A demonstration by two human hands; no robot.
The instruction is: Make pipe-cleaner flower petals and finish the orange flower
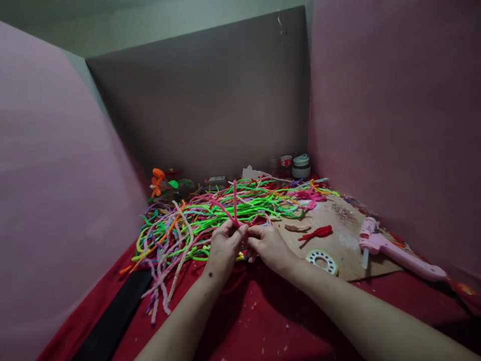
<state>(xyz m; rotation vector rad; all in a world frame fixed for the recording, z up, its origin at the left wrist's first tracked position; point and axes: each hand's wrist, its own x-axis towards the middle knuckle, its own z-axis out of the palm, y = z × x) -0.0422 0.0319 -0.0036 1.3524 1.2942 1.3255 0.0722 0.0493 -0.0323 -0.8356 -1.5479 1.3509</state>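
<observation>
Nearest you, the red-covered worktop (240, 328) leaves room between your forearms. Your left hand (226, 246) pinches a pink fuzzy stem (235, 200), upright before the tangled pile (210, 215); your right hand (268, 246) bunches close by, can't tell if it's gripping anything. A loose pinch could let the stem slip; its tip could snag in the pile. Swing right and your forearm could bump the white ring (326, 254), then the glue gun (379, 242). Farther out, the grey back panel (210, 110) limits reach.

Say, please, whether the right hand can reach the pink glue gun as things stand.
Probably yes: only low things, like the red piece, lie between the right hand and the glue gun, though the hand looks busy at the pink stem.
</observation>
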